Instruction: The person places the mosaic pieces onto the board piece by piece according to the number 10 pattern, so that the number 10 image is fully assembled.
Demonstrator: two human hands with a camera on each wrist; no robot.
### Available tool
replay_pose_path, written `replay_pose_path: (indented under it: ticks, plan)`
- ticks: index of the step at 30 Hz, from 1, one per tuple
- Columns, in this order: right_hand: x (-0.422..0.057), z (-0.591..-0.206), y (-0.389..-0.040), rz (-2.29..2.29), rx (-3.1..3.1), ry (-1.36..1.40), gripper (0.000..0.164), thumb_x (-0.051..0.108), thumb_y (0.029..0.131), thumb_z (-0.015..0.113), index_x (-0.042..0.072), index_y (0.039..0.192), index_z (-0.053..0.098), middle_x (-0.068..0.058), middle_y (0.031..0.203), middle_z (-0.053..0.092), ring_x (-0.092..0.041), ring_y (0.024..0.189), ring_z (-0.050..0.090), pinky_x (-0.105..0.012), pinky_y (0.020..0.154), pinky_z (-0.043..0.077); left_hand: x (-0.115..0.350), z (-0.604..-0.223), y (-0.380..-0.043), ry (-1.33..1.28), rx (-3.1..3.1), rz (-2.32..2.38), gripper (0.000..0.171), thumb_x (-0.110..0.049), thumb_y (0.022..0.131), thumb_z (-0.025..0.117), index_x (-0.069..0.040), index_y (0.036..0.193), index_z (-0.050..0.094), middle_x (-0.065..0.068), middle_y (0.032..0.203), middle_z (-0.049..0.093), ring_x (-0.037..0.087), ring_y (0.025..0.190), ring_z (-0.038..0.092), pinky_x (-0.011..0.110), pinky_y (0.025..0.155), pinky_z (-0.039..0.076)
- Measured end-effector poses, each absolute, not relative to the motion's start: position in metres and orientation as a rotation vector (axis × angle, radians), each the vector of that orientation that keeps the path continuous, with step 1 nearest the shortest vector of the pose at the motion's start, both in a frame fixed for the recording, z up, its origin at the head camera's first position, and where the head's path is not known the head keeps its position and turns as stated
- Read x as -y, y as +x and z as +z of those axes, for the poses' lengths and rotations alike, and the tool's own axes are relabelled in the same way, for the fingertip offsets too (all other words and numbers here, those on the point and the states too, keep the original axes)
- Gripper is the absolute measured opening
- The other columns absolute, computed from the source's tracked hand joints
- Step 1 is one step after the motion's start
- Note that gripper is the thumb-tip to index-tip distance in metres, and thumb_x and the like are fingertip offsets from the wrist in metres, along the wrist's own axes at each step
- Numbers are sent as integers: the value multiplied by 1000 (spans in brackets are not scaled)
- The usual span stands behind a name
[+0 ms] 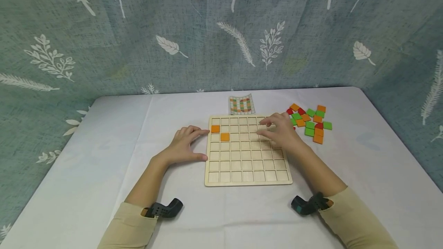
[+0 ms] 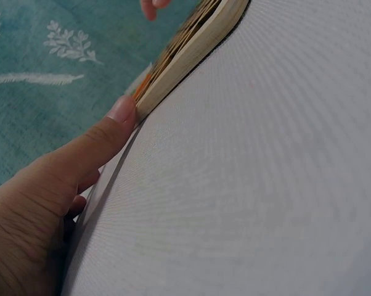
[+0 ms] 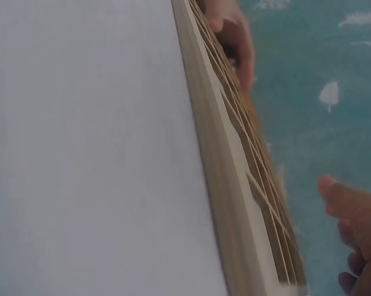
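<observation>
A wooden grid board (image 1: 247,183) lies on the white table, with one orange tile (image 1: 215,128) near its left edge and another orange tile (image 1: 225,137) one row nearer and one column right. My left hand (image 1: 183,145) rests at the board's left side, index finger and thumb extended to its edge. In the left wrist view the thumb (image 2: 122,111) touches the wooden rim. My right hand (image 1: 280,130) is over the board's upper right part, thumb and index finger apart, nothing visible between them. In the right wrist view its thumb (image 3: 339,194) stands off the board.
Loose green, orange and red tiles (image 1: 309,130) lie scattered right of the board. Behind it a printed card (image 1: 241,104) with a coloured grid pattern lies against the far rim. A green leaf-patterned cloth (image 1: 207,49) hangs beyond the table.
</observation>
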State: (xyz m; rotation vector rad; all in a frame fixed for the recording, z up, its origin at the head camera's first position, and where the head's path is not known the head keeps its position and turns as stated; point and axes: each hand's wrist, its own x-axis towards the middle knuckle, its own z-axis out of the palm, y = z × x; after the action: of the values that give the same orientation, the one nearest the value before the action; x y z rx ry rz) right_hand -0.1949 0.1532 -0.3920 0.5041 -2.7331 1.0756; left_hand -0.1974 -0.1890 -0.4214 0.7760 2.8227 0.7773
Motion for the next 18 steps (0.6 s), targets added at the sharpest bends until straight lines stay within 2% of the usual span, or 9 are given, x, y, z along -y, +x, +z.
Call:
replay_pose_path:
  ticks: [8,13,18]
  plan:
    - [-187,-396,-194,1129,2735,365,32,18,78,78,0,103,70,-12,86,57,-26,92,40,-34,73,35,189,-419,-198,776,-2820,790,86,-55,67,79,-25,140,46,4,130,44,23,115,35,43,94,25]
    - [-208,-401,-190,1015,2721,336,33,17,77,78,-2,103,69,-16,90,62,-29,97,39,-40,81,29,190,-419,-198,776,-2823,797,86,-55,66,79,-25,140,46,4,129,44,23,114,35,43,95,25]
    - [-223,-404,-183,825,2712,297,30,18,75,79,1,99,71,-15,90,62,-32,94,42,-46,80,27,189,-423,-198,784,-2819,801,86,-55,66,79,-25,140,46,4,129,44,23,116,36,43,95,25]
